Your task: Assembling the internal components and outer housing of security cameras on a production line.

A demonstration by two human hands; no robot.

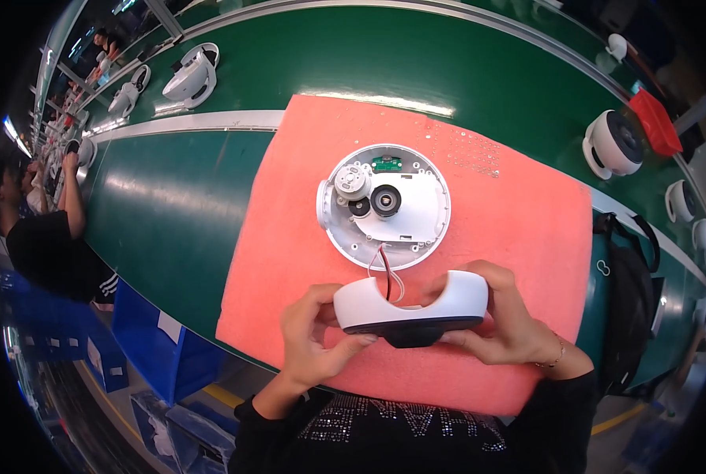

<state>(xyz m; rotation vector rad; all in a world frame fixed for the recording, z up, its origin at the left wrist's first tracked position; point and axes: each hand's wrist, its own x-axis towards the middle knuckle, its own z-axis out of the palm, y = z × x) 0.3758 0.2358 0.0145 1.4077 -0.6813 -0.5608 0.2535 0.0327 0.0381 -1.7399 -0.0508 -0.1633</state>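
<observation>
Between my two hands is a white curved plastic housing (351, 305) with a black underside and a wide U-shaped cut-out. My left hand (313, 336) grips its left end, thumb against the black part. On its right end my right hand (504, 316) is closed, thumb also below. Thin red, black and white wires (386, 272) run from behind the housing to a round white base (440, 229). That base lies open-side up on the pink foam mat (519, 237), showing a motor (352, 182), a dark round hub (385, 201) and a small green circuit board (386, 163).
Several small screws (475, 150) lie on the mat's far right. Beyond is a green conveyor (353, 47) bearing white devices (193, 77). A red bin (655, 122) stands at the far right, a black backpack (628, 292) nearer. Another person (48, 237) works at the left, near blue bins (159, 340).
</observation>
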